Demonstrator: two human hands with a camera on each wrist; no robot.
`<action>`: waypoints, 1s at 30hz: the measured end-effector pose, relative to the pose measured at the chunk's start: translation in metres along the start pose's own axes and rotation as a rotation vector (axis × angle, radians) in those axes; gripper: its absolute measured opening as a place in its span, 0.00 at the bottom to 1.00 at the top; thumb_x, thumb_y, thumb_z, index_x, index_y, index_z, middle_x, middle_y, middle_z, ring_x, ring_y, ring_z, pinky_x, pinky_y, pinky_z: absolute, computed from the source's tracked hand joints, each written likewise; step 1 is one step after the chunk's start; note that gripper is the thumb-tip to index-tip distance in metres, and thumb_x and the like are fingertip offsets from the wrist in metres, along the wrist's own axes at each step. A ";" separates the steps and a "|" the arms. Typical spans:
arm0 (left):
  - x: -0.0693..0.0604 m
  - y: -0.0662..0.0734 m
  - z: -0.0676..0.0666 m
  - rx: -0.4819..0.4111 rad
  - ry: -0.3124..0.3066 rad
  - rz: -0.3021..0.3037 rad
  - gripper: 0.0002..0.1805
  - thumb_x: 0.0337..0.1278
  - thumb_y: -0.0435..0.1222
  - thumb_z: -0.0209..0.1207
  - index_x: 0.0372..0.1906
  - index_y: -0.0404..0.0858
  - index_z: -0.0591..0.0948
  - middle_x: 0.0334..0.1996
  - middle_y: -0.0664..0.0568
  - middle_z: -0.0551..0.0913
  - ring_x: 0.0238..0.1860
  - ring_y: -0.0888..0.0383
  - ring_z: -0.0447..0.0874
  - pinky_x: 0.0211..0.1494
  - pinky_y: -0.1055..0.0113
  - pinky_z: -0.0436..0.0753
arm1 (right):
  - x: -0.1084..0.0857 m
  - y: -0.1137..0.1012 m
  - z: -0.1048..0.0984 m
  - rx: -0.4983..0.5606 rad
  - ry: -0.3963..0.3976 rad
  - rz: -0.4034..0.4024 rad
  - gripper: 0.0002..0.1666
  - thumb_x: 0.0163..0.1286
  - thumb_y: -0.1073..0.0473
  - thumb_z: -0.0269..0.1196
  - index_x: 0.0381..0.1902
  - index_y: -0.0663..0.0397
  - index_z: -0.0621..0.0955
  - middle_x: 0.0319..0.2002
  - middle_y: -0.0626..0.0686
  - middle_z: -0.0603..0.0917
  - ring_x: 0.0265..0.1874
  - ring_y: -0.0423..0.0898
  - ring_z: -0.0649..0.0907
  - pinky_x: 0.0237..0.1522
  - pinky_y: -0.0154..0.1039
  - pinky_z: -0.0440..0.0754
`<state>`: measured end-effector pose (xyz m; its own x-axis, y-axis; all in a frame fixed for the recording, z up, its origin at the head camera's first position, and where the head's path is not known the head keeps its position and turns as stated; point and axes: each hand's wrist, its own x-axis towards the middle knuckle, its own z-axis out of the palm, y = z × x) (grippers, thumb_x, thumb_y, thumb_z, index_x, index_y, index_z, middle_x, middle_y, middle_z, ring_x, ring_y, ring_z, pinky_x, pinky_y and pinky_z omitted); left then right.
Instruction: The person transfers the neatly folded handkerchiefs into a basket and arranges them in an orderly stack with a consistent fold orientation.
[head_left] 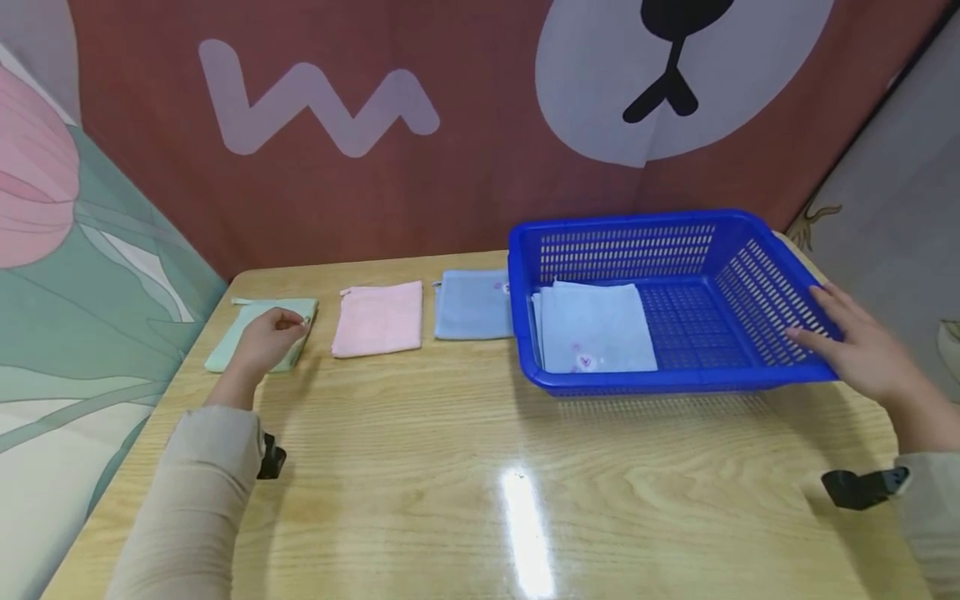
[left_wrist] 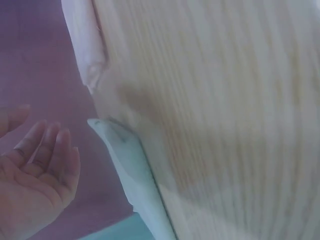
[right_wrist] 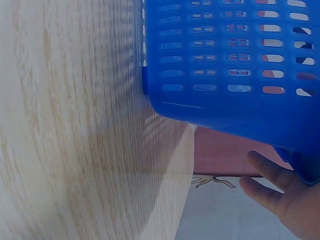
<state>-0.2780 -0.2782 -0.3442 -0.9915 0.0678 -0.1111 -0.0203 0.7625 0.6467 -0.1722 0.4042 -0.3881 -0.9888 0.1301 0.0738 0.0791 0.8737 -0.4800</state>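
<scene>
In the head view, my left hand [head_left: 266,342] hovers at the right edge of a folded green towel [head_left: 238,323], fingers loosely bent. The left wrist view shows that hand [left_wrist: 37,182] with nothing in it, apart from the green towel [left_wrist: 125,165]. A blue plastic basket [head_left: 645,382] stands at the right. My right hand [head_left: 862,342] holds its right rim, thumb on the inner side; in the right wrist view, fingers [right_wrist: 265,192] reach under the rim. Inside the basket, at its left, lies a folded pale blue towel [head_left: 596,329].
A folded pink towel [head_left: 378,319] and a folded blue towel [head_left: 472,308] lie in a row beside the green one. The basket covers part of the blue towel. A brown printed curtain [head_left: 465,192] hangs behind the wooden table [head_left: 390,475].
</scene>
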 end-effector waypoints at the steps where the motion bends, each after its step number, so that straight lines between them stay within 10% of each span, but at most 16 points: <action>1: 0.000 -0.001 0.000 0.010 0.003 0.000 0.24 0.60 0.44 0.43 0.51 0.27 0.65 0.49 0.33 0.66 0.50 0.39 0.63 0.48 0.49 0.65 | 0.001 0.002 0.000 0.005 0.000 -0.003 0.42 0.64 0.43 0.46 0.65 0.46 0.36 0.65 0.49 0.29 0.60 0.62 0.33 0.47 0.69 0.34; 11: -0.003 -0.012 -0.005 0.044 0.023 -0.027 0.24 0.61 0.43 0.42 0.51 0.25 0.64 0.49 0.31 0.64 0.49 0.38 0.62 0.46 0.49 0.66 | -0.018 -0.049 -0.014 0.030 -0.041 0.004 0.41 0.66 0.49 0.44 0.64 0.59 0.36 0.64 0.60 0.29 0.58 0.65 0.33 0.47 0.69 0.35; 30: -0.009 -0.032 -0.017 0.152 0.105 -0.074 0.24 0.57 0.37 0.43 0.50 0.19 0.61 0.50 0.25 0.60 0.50 0.33 0.59 0.50 0.46 0.61 | -0.018 -0.049 -0.014 0.021 -0.040 0.011 0.41 0.66 0.49 0.44 0.64 0.59 0.36 0.64 0.60 0.29 0.58 0.65 0.32 0.47 0.69 0.35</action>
<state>-0.2709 -0.3138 -0.3514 -0.9961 -0.0534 -0.0701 -0.0821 0.8516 0.5177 -0.1565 0.3658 -0.3533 -0.9921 0.1209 0.0337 0.0881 0.8621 -0.4991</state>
